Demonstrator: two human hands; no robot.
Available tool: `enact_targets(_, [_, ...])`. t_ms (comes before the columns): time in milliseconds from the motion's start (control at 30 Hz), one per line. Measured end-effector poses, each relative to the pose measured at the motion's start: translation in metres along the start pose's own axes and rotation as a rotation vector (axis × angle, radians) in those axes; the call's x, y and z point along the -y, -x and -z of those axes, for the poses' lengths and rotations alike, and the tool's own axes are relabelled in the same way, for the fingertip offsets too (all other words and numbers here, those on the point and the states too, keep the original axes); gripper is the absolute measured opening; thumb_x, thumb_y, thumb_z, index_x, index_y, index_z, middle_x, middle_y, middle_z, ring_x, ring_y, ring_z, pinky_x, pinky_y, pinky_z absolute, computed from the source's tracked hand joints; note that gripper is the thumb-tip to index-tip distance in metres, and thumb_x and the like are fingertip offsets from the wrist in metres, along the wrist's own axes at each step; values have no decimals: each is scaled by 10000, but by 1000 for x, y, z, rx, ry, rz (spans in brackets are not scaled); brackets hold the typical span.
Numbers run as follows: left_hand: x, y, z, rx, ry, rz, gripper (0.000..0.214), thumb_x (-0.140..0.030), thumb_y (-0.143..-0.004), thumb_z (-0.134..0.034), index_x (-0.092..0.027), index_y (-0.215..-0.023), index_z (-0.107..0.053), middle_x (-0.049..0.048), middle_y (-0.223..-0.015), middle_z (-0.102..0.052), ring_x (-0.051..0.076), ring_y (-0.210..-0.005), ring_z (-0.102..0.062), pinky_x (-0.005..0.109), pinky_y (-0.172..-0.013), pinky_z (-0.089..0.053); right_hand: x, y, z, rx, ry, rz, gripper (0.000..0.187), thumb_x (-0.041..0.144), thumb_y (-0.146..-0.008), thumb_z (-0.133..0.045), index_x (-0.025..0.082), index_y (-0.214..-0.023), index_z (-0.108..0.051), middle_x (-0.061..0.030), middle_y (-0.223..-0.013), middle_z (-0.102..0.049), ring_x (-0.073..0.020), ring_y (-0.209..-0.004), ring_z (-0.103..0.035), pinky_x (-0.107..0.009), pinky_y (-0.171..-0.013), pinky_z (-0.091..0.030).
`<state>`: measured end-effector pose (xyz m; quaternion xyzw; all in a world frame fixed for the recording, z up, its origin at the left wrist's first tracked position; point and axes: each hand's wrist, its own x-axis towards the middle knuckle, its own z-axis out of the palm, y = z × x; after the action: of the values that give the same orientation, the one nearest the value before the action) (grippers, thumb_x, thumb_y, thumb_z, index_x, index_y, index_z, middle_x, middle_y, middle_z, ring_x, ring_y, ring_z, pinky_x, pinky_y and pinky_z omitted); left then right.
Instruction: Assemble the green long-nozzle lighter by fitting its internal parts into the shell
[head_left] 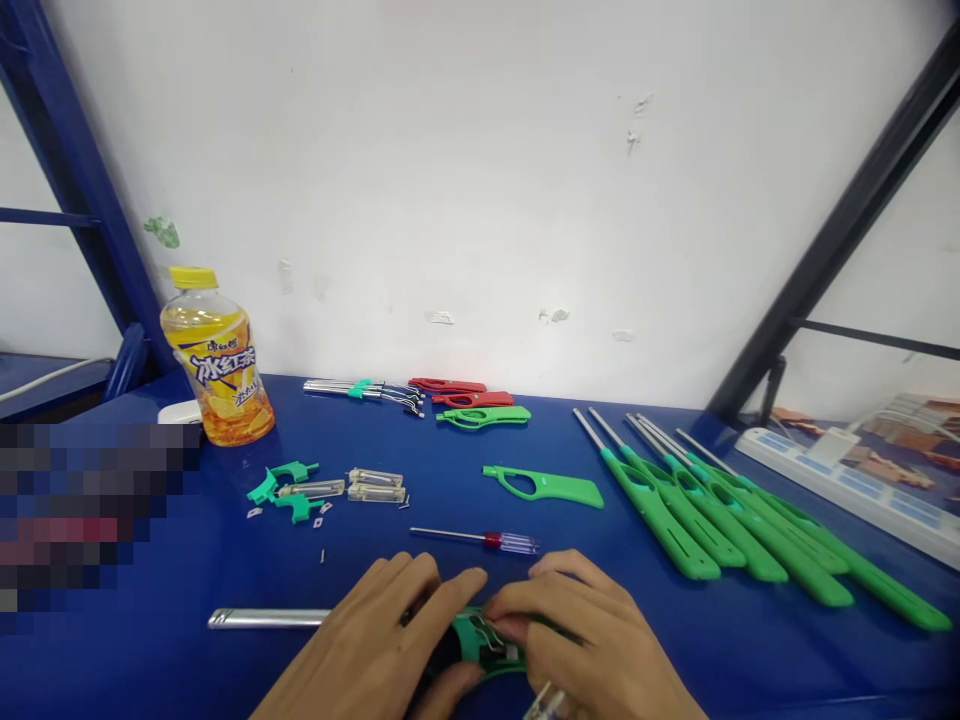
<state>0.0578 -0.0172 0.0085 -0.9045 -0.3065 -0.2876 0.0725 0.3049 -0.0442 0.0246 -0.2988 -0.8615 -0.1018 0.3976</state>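
Observation:
At the front of the table lies a green long-nosed lighter (pixel 469 638) with its body open, showing wires and small inner parts. Its silver metal tube (pixel 270 619) points left. My left hand (pixel 375 630) is closed around the front of the body, the thumb below and the fingers above. Pressed together, the fingertips of my right hand (pixel 585 625) grip the lighter at the wires in its middle; what exactly they pinch is hidden. Under my right hand, a clear fuel tank (pixel 550 703) shows partly. A screwdriver (pixel 480 541) with a red and clear handle lies just beyond both hands.
Several finished green lighters (pixel 675 515) lie at the right, beside a white power strip (pixel 847 490). Behind are a green half-shell (pixel 544 486), red shells (pixel 472 399) and metal tubes (pixel 352 388). Clear tanks (pixel 375 493), green triggers (pixel 300 508) and a drink bottle (pixel 219 365) are left.

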Motion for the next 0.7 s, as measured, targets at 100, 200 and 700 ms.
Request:
enact_targets(100, [-1,-4,-1,72,29,-18,255,-267,-1161,-438,-312,-1261,-667,-6,-1013,-705,200,-829,-688,317,-760,-580,0,1,-3,-6,-5,5,438,179,-1235,-408,214,-819,-541,34,-968,-821,-56,-747,-712,-286,-977,-491])
enact_targets(200, [-3,-7,-2,117,41,-28,374,-182,-1150,-356,-273,-982,-678,10,-888,-652,202,-728,-605,322,-631,-456,1,2,-3,-7,-12,-36,364,136,-1191,-501,215,-839,-550,26,-979,-801,-82,-782,-706,-295,-891,-498])
enact_targets(700, [5,-6,-2,144,180,-28,341,-126,-1132,-418,-314,-1322,-629,-34,-1192,-761,172,-1017,-726,298,-980,-596,10,3,8,134,92,-361,301,122,-1115,-494,239,-845,-554,25,-826,-639,-178,-782,-580,-349,-742,-438])
